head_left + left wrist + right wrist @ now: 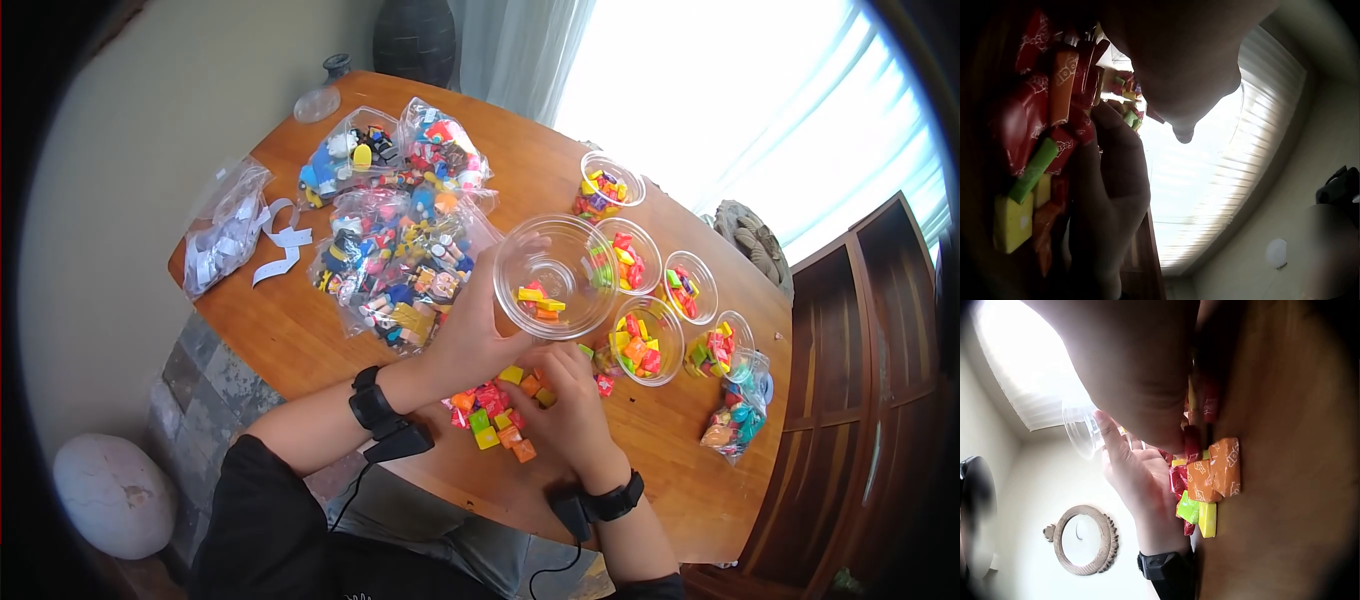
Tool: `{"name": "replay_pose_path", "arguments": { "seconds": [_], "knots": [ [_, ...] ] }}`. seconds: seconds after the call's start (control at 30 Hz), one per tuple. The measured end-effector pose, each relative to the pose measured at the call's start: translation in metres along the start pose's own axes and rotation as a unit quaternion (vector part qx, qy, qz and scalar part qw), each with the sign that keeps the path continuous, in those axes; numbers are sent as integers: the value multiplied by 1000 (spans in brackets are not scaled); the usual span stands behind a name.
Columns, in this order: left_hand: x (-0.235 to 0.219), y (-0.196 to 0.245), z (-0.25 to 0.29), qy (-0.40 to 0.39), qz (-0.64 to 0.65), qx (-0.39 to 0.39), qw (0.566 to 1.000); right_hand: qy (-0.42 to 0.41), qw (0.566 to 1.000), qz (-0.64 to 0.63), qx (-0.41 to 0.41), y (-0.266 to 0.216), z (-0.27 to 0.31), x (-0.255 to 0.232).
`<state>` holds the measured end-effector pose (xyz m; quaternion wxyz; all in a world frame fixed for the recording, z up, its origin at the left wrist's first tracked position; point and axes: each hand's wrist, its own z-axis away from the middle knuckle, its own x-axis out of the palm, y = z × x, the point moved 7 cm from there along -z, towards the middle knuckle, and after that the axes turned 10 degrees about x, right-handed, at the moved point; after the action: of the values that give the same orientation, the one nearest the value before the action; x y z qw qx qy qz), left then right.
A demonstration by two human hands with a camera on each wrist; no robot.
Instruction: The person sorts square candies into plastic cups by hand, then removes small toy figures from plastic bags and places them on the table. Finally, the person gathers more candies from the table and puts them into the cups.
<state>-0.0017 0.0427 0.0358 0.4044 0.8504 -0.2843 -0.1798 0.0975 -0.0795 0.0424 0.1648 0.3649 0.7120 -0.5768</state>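
My left hand [477,318] grips a clear plastic cup [556,232], tilted, with a few yellow and orange wrapped candies [541,301] inside. The cup is up above the table, over the far side of a candy pile. My right hand [568,400] reaches down into this loose pile of wrapped candies [490,415], red, orange, yellow and green. In the left wrist view the right hand's fingers [1124,156] are right at some red candies [1079,128]. I cannot tell whether they pinch one. Orange candies [1225,467] lie close by in the right wrist view.
Several clear cups with candies, one nearest being a filled cup [646,340], stand to the right. Bags of small toy figures [400,250] cover the left of the wooden table [300,340]. A bag of white strips [225,240] and a small bag [738,415] lie near the edges.
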Motion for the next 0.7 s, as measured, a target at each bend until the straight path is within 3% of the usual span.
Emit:
{"name": "replay_pose_path", "arguments": {
  "seconds": [0.33, 0.5, 0.53, 0.57, 0.7],
  "knots": [
    [0, 4, -2, -11, -30, 11, 999, 5, 995, 88, -46, -18, 2, -2],
    [4, 12, -3, -55, -89, 5, 994, 22, 992, 102, -64, -17, 5, -6],
    [4, 13, -3, -56, -89, 6, 994, 5, 989, 99, -111, -19, 8, -6],
    [2, 12, -4, -40, -80, 6, 996, -12, 983, 96, -158, -23, 10, -5],
    [-1, 9, -4, -9, -60, 10, 998, -29, 986, 87, -139, -21, 13, 3]
  ]
}}
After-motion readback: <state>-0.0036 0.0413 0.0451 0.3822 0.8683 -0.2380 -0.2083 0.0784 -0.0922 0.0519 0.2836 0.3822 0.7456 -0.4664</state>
